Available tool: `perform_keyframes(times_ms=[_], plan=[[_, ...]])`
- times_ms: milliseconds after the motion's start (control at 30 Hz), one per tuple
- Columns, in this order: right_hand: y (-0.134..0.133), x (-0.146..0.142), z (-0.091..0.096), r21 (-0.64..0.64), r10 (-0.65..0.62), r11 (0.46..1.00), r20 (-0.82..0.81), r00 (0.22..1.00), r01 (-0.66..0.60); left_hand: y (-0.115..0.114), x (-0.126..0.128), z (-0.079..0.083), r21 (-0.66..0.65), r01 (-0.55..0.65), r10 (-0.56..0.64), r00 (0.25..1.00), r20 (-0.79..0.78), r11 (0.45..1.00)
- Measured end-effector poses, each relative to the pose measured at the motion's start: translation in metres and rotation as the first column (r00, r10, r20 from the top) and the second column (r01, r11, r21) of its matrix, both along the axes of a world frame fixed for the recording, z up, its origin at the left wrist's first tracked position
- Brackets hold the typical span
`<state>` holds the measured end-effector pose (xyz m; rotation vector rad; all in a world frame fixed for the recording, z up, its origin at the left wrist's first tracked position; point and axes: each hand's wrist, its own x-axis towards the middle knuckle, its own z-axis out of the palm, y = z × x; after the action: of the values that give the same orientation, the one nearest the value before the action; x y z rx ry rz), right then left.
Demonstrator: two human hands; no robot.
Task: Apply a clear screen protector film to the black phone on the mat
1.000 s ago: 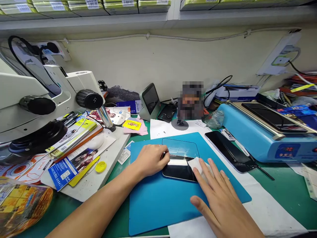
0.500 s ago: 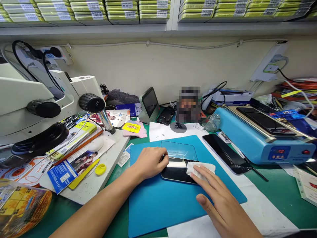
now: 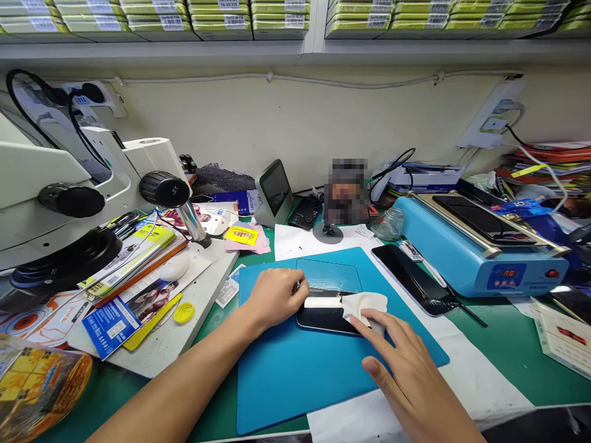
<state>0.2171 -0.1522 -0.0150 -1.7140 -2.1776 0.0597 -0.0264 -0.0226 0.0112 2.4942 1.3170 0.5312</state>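
Worktop in green (image 3: 498, 344) stretches out before us, its left side taken up by a white microscope (image 3: 41, 166) standing over stacked packets (image 3: 138, 255). At the middle, on our near side, lies a blue mat (image 3: 286, 381), set partly over white paper (image 3: 346, 418). To the right and farther off sits a blue machine (image 3: 443, 252), red digits lit on its front and a dark slab (image 3: 475, 215) on top.

Our right hand (image 3: 401, 369) reaches in from the near right, fingers extended, thumb held well apart, its fingertips pressed to a white cloth (image 3: 364, 304). Our left hand (image 3: 277, 298), fingers curled in, stands at the left end of a black phone panel (image 3: 323, 320); we cannot tell whether it grips that edge or only steadies it.

Just right of the mat, a dark phone (image 3: 413, 280) lies at a slant. The black phone panel lies on the mat between our hands, a pale band across its face, the cloth covering part of its right end. Just beyond it is a clear sheet (image 3: 330, 274) with a dark outline. A small glass jar (image 3: 388, 223) stands left of the machine, and a yellow cap (image 3: 183, 312) lies at left.
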Motion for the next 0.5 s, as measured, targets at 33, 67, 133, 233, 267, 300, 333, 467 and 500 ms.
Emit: perform_keyframes(times_ms=[33,67,133,233,267,300,333,467,500], plan=[[0.0,-0.001,0.002,-0.007,0.01,1.0,0.009,1.0,-0.01,0.0,0.0,-0.001,0.01,-0.018,0.018,1.0,0.005,1.0],[0.001,-0.001,0.003,-0.016,0.02,1.0,0.019,1.0,-0.02,0.0,0.0,-0.001,0.018,-0.034,0.033,0.999,0.01,0.999],[0.001,-0.002,0.007,-0.027,0.036,0.999,0.037,0.999,-0.035,0.001,0.0,-0.001,0.026,-0.049,0.048,0.999,0.018,0.998],[0.003,-0.004,0.011,-0.015,0.042,0.999,0.05,0.998,-0.042,0.001,0.0,-0.002,0.028,-0.047,0.047,0.999,0.027,0.998],[0.005,-0.006,0.011,-0.013,0.045,0.999,0.051,0.998,-0.045,0.001,0.0,-0.002,0.028,-0.046,0.045,0.999,0.03,0.999],[0.007,-0.008,0.01,-0.017,0.051,0.999,0.053,0.997,-0.05,0.001,-0.001,-0.002,0.028,-0.045,0.044,0.999,0.032,0.999],[0.008,-0.01,0.009,-0.028,0.059,0.998,0.058,0.997,-0.057,0.002,-0.001,-0.003,0.029,-0.045,0.044,0.998,0.034,0.999],[0.008,-0.013,-0.001,-0.052,0.115,0.993,0.098,0.989,-0.11,0.002,-0.001,-0.004,0.034,-0.046,0.045,0.998,0.044,0.998],[0.005,-0.012,-0.004,-0.039,0.132,0.991,0.109,0.985,-0.128,0.003,-0.001,-0.004,0.035,-0.047,0.046,0.998,0.047,0.998]])
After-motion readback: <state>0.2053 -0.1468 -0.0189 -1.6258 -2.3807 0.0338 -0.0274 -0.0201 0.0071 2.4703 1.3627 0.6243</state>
